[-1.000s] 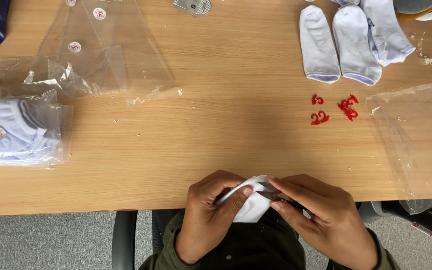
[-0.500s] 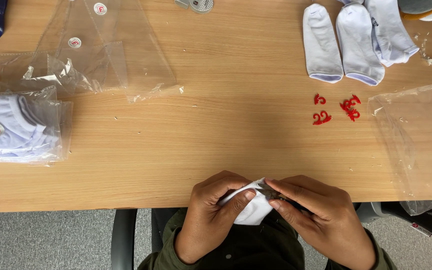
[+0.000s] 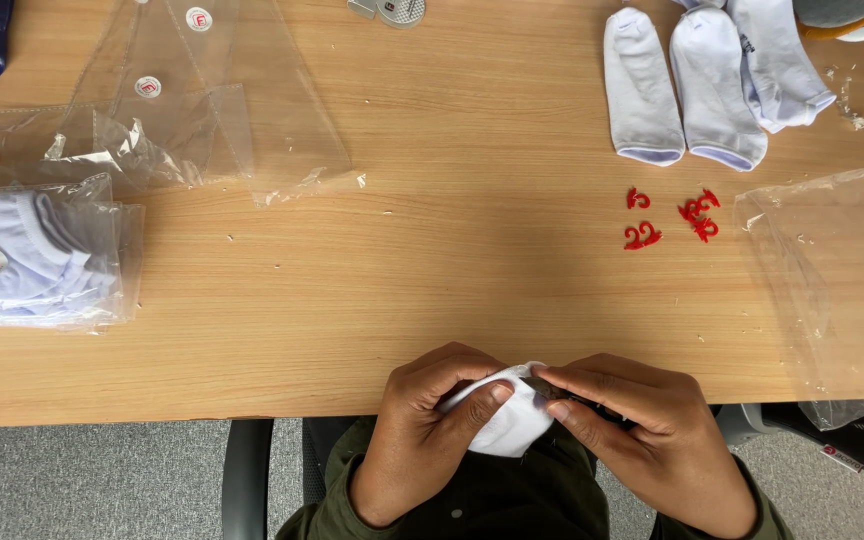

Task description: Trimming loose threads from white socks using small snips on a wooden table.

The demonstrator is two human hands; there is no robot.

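left hand (image 3: pixel 430 430): closed on the white sock (image 3: pixel 502 420), thumb pressed on top of the fabric, fingers curled beneath.
right hand (image 3: pixel 642 430): pinching a small dark tool (image 3: pixel 564 392) between thumb and forefinger, tip touching the sock's upper edge; kind of tool too hidden to tell.
white sock: bunched between both hands, just off the near edge of the wooden table (image 3: pixel 452 250), over the lap.
red clips (image 3: pixel 674 216): small cluster on the table, beyond and slightly right of the right hand, well apart from it.
loose white socks (image 3: pixel 707 80): three lying side by side, far beyond the right hand, past the clips.
clear bag (image 3: pixel 842 290): empty, flat, just right of the right hand, hanging past the table edge.
packed socks (image 3: pixel 32 262): white, sealed in clear plastic, far left of the left hand.
empty sleeves (image 3: pixel 182 110): clear plastic with round stickers, beyond and left of the left hand.
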